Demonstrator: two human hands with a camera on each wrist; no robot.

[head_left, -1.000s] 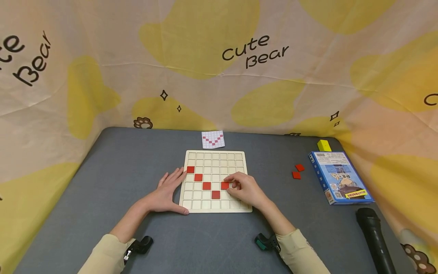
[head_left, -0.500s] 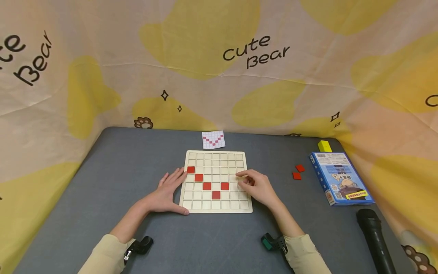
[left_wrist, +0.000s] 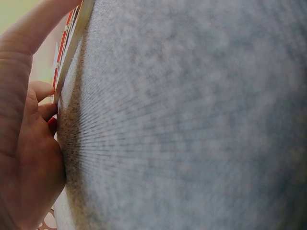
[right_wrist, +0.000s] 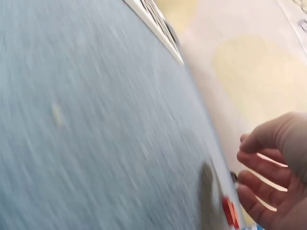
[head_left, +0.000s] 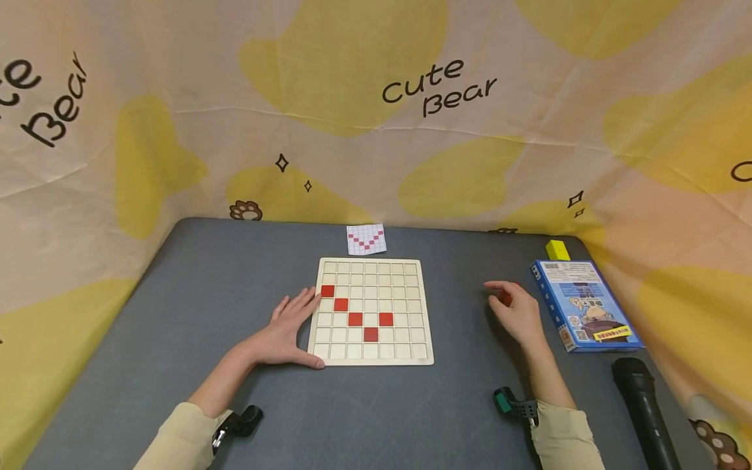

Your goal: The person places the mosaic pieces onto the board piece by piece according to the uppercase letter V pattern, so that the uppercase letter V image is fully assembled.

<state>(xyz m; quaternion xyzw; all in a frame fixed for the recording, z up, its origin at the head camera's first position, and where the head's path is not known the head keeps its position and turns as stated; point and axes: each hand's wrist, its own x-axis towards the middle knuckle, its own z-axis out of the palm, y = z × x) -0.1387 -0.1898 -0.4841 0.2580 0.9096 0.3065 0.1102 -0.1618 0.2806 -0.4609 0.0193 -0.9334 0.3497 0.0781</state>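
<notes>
A cream grid board point(head_left: 405, 358) lies in the middle of the table, with several red square tiles point(head_left: 371, 334) set in its cells in a slanting, V-like line. My left hand point(head_left: 288, 333) rests spread along its left edge, fingertips and thumb at the rim. Out to the right of the board, my right hand point(head_left: 519, 316) hovers over the table with fingers loosely bent and nothing held. Loose red tiles point(right_wrist: 229, 211) lie under and beyond its fingers in the right wrist view; in the head view the hand mostly hides them.
Behind the board lies a small pattern card point(head_left: 367, 240) showing a V of red squares. At the right stand a blue box point(head_left: 587, 307), a yellow block point(head_left: 556, 250) and a black microphone point(head_left: 643, 411). A printed curtain point(head_left: 329, 163) hangs around the table.
My right hand has let go of a red tile in the board and moved right, across to the loose tiles. My left hand stays put.
</notes>
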